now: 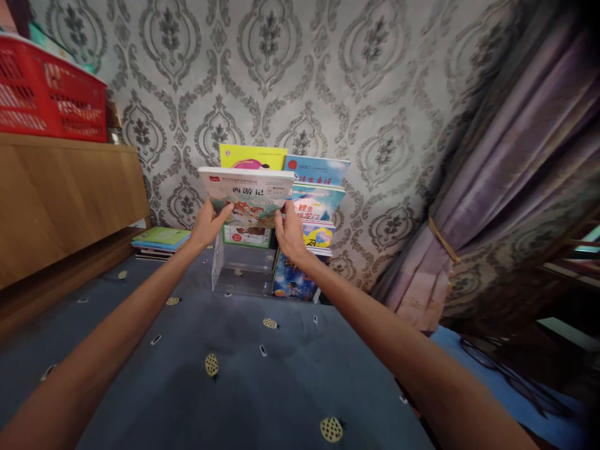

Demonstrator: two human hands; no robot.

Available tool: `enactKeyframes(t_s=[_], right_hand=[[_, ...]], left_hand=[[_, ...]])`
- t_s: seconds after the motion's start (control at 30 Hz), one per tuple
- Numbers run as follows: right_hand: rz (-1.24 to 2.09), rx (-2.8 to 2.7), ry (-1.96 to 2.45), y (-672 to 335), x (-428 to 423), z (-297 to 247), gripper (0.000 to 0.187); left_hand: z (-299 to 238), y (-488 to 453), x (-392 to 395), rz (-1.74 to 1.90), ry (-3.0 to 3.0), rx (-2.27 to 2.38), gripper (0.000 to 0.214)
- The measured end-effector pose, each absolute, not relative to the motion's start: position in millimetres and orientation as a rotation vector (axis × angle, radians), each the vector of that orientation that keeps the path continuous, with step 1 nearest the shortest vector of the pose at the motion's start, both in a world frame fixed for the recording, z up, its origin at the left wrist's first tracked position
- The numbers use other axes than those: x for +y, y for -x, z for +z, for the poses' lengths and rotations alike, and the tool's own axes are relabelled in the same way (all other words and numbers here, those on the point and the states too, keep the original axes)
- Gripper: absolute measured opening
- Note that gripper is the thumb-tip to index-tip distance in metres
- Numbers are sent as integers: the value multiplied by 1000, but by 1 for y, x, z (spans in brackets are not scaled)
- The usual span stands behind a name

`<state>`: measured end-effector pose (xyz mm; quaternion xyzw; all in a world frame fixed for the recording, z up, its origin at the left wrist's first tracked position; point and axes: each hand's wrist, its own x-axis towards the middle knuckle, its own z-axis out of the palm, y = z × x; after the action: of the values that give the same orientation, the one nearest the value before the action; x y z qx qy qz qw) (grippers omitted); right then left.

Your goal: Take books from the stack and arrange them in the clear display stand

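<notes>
At the far middle of the blue patterned cloth (187, 400), I find a clear rack (239, 281) standing before the papered wall (375, 119). Through the head camera I record one pale book (248, 187) raised over the rack's left column, cover facing me, its top edge tipped toward the near side. My left hand (205, 226) pinches its left end, thumb laid on the cover; my right hand (291, 234) has the right end likewise. Both sets of fingers are closed to the book's thickness (those behind it are largely hidden). Whether its lower edge touches the rack, I cannot tell.

Behind it, a yellow book (255, 153) shows at the far row; below, a green-bordered book (247, 235). The right column holds a blue book (319, 165) farthest, then a teal book (328, 197), with a dark-blue book (293, 281) nearest. Left of the rack lies a book stack (162, 236); farther left, a red basket (89, 103) rests on a wooden cabinet (70, 200). On the right hangs a tied purple curtain (492, 181).
</notes>
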<state>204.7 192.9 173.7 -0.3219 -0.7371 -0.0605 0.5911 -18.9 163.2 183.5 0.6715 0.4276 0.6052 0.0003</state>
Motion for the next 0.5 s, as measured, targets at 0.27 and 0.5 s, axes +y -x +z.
enactKeyframes(t_s=[0.27,0.5], right_hand=[[-82,-1767,750,-203,205,166,15],[-49,-1826,796,-205,213,160,10]], left_hand=[[175,22,178,1889,-2100,1432,61],[168,26,185,1843,-2111,1454,60]])
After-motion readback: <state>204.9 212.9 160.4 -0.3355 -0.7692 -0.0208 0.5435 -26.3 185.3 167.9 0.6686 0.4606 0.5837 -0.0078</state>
